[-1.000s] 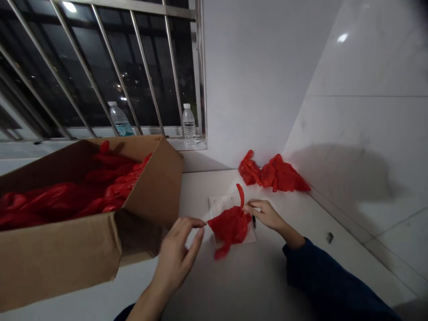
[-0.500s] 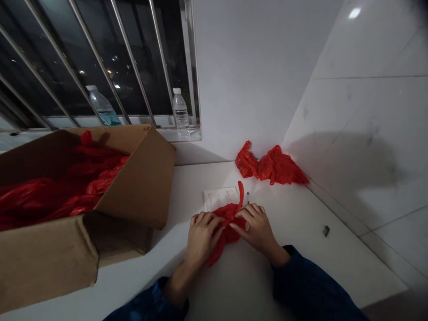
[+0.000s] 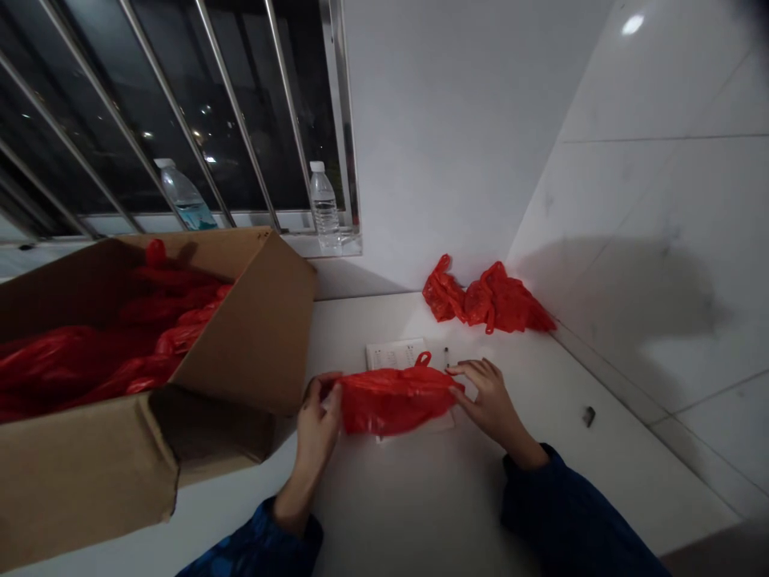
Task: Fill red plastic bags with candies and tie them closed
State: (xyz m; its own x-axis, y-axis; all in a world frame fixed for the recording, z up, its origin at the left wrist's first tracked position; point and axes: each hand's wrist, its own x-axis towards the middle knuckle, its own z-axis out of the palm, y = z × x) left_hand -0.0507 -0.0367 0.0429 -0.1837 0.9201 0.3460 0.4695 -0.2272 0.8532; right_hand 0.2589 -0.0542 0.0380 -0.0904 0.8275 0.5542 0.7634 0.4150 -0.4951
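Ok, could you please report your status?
Left hand pinching left end of red plastic bag; right hand at its right end. Bag spread, partly hiding marked paper. Cardboard box near left hand.

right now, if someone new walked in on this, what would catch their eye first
Probably the bright red plastic bag, spread between the left hand and the right hand, above white paper on the white table. Next would come the large open cardboard box at the picture's left, with more red plastic inside. Behind the hands, crumpled red bags lie at the table's back edge.
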